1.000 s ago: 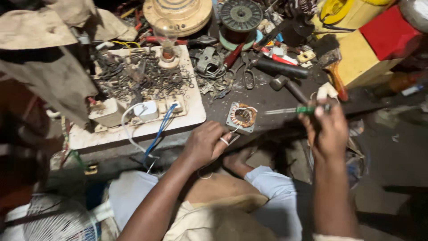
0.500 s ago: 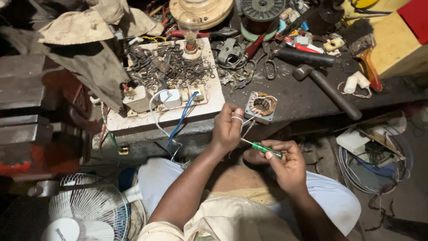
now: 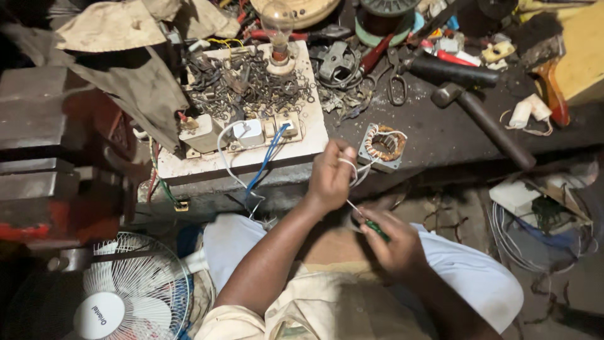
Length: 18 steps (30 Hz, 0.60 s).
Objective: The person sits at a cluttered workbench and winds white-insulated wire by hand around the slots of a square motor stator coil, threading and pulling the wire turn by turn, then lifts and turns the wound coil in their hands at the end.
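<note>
My left hand (image 3: 330, 176) is closed on thin white wires that run up to a small square motor stator (image 3: 381, 147) with copper windings, lying at the front edge of the dark workbench (image 3: 440, 135). My right hand (image 3: 393, 242) sits lower, above my lap, gripping a green-handled screwdriver (image 3: 372, 225) whose metal tip points up toward the left hand's wires.
A white test board (image 3: 251, 135) with a bulb, switches and a pile of small metal parts lies left of the stator. A hammer (image 3: 484, 123), scissors (image 3: 397, 94) and pliers lie behind. A white fan (image 3: 126, 289) stands lower left, wire coils lower right.
The right hand brought the screwdriver from the bench down to the lap and has shifted its grip. The left hand stays at the stator's wires. The view has moved closer.
</note>
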{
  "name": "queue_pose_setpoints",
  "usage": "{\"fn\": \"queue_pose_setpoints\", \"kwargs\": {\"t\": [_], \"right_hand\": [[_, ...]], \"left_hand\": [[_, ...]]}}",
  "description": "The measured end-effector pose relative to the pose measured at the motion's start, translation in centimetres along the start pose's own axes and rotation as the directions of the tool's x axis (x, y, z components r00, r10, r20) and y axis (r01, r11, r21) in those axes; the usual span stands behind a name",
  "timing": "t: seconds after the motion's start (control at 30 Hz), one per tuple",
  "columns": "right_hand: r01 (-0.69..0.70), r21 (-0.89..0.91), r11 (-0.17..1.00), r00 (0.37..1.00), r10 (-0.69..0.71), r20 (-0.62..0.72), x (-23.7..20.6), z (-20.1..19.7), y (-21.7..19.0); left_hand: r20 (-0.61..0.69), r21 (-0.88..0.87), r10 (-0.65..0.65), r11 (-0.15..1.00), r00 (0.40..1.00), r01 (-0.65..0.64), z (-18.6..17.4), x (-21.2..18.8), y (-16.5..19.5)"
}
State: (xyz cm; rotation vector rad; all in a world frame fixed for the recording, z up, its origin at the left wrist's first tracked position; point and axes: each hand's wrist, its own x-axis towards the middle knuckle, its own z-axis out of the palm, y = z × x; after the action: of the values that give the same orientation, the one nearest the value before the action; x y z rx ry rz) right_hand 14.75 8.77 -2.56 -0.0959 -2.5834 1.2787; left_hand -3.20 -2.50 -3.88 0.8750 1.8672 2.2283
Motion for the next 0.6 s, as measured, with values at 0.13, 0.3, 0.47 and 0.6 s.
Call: {"fn": "queue_pose_setpoints", "kwargs": {"t": [0.13, 0.3, 0.47, 0.6], "right_hand": [[-0.227, 0.516, 0.826, 0.973, 0.21, 0.092, -1.4, 0.3, 2.7], [-0.402, 0.782, 0.476, 0.897, 0.376, 0.232, -0.9, 4.6, 3.6], [-0.588, 0.694, 0.415, 0.801, 0.419, 0.428, -0.7, 6.2, 2.5], [-0.468, 0.595, 0.654, 0.881, 0.288, 0.377, -0.3, 4.5, 3.8]], "left_hand": [[0.016, -0.332, -0.147, 0.932, 0.989, 0.144, 0.2, 0.6, -1.3], [-0.017, -0.393, -0.183, 0.905, 0.983, 0.162, 0.3, 0.3, -1.2], [0.0, -0.456, -0.14, 0.881, 0.99, 0.124, -0.6, 0.0, -0.7], [0.024, -0.482, -0.097, 0.871, 0.995, 0.097, -1.1, -0.1, -0.7]]}}
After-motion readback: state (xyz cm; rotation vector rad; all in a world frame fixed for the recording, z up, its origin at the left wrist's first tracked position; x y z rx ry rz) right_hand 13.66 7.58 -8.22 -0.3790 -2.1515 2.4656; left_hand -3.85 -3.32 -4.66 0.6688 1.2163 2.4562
